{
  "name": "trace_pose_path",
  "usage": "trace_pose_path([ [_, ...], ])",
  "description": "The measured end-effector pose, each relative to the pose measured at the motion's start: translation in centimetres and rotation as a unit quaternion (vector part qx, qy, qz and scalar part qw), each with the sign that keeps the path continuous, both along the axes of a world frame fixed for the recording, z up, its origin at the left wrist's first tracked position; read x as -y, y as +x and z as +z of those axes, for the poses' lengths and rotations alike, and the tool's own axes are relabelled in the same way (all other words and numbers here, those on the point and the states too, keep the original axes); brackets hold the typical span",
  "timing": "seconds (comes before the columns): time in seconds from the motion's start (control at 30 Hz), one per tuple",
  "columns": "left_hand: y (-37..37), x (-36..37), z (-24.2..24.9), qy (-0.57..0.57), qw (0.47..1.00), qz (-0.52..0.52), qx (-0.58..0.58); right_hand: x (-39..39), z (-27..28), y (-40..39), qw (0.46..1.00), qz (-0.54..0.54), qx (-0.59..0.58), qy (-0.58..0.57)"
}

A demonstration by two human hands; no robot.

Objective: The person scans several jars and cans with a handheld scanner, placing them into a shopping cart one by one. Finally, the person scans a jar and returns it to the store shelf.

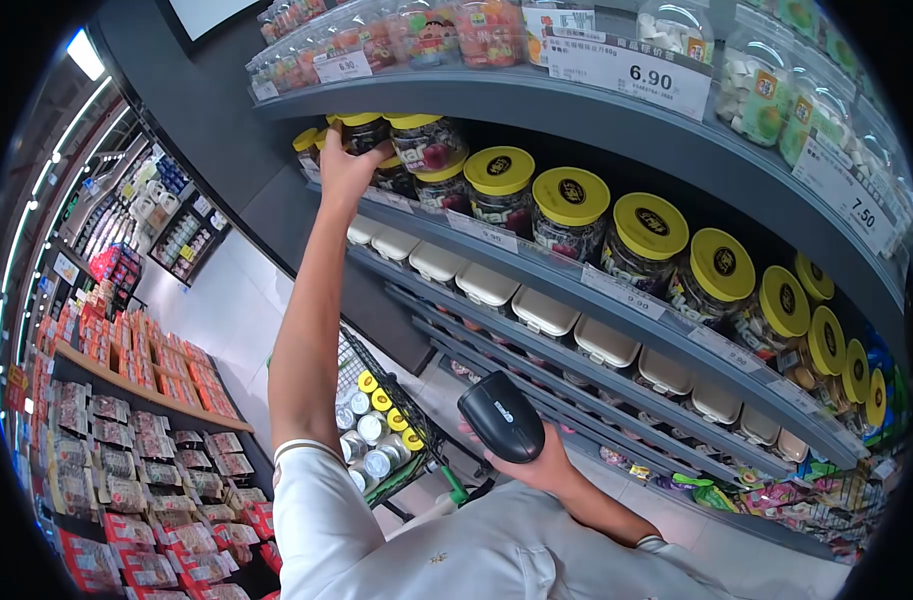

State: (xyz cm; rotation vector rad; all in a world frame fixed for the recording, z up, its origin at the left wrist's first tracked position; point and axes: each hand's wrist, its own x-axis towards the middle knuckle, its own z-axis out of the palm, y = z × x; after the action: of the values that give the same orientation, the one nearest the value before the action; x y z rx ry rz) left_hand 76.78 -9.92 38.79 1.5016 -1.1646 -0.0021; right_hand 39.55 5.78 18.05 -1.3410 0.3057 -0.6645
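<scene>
My left hand (351, 160) reaches up to the left end of a shelf, its fingers closed round a yellow-lidded jar (364, 133) of dark contents. Just right of it, another such jar (425, 142) is stacked on a lower jar (442, 187). More yellow-lidded jars (573, 205) line the same shelf toward the right. Near my body, my right hand (538, 460) holds a black handheld device (500, 417), which looks like a scanner; the fingers are partly hidden beneath it.
A shopping cart (431, 440) with yellow-lidded jars and silver-topped cans stands below my left arm. Above the jars runs a shelf edge (536, 90) with price labels. White-lidded boxes (544, 311) sit lower. A display of packets (146, 440) is at the left.
</scene>
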Motion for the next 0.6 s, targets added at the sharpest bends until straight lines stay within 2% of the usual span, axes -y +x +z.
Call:
trace_pose_path([
  [0.1, 1.3, 1.1, -1.0, -0.035, 0.999, -0.003, 0.018, 0.4, 0.1, -0.2, 1.000, 0.026, -0.015, -0.008],
  [0.2, 2.0, 1.6, -1.2, -0.012, 0.995, 0.040, 0.087, 0.4, 0.3, 0.7, 1.000, -0.020, 0.014, 0.020],
  [0.37, 2.3, 1.6, -1.8, -0.035, 0.996, 0.003, 0.080, 0.2, -0.5, 1.0, 0.998, -0.016, 0.018, 0.050],
  [0.43, 2.4, 1.2, -2.0, -0.054, 0.985, 0.005, 0.163, 0.4, -0.6, 1.0, 0.998, -0.002, 0.012, 0.056],
  [0.5, 2.4, 1.0, -2.2, -0.072, 0.984, 0.002, 0.162, 0.5, -0.3, 0.9, 0.998, 0.011, 0.006, 0.059],
  [0.53, 0.8, 1.0, -1.3, -0.053, 0.993, -0.104, 0.003, 0.6, 0.9, 1.0, 0.997, 0.014, 0.020, 0.072],
  [0.6, 0.6, 1.1, -1.4, -0.068, 0.990, -0.127, 0.002, 0.7, 1.8, 1.3, 0.997, 0.022, 0.026, 0.073],
])
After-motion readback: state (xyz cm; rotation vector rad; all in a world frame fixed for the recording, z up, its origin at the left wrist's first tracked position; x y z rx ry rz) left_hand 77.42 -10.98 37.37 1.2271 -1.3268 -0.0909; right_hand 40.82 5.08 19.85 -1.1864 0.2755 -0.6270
